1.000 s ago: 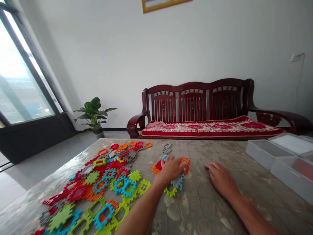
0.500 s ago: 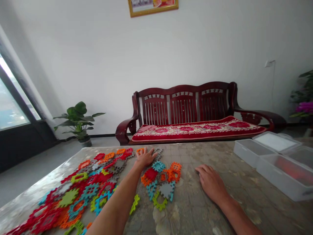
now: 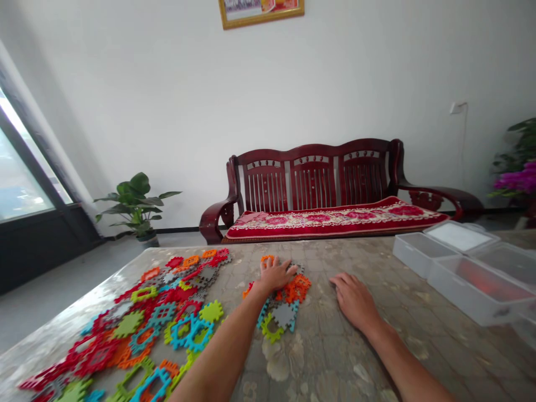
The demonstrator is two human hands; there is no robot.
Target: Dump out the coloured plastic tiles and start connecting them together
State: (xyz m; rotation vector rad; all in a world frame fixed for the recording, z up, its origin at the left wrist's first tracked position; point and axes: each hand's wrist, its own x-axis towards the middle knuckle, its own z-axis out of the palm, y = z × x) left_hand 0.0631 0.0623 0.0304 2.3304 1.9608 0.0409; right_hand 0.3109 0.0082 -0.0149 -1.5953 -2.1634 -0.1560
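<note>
My left hand (image 3: 276, 274) lies palm down with fingers spread over the back of a small cluster of toothed plastic building tiles. It covers part of them. Out from under it show an orange tile (image 3: 299, 287), a grey tile (image 3: 285, 316) and a green hollow tile (image 3: 272, 331). An orange edge also peeks out past the fingertips. To the right of the cluster, my right hand (image 3: 354, 298) rests on the tabletop with its fingers stretched out, holding nothing.
A large spread of red, grey, blue and green tiles, among them a solid green tile (image 3: 211, 311), covers the left of the patterned table (image 3: 330, 357). Translucent plastic boxes (image 3: 464, 287) stand open at the right. Behind is a wooden bench (image 3: 314, 178).
My left hand has slid to the right, bringing the orange and grey tiles under it onto the small cluster. My right hand stays nearly in place. The view has shifted slightly.
</note>
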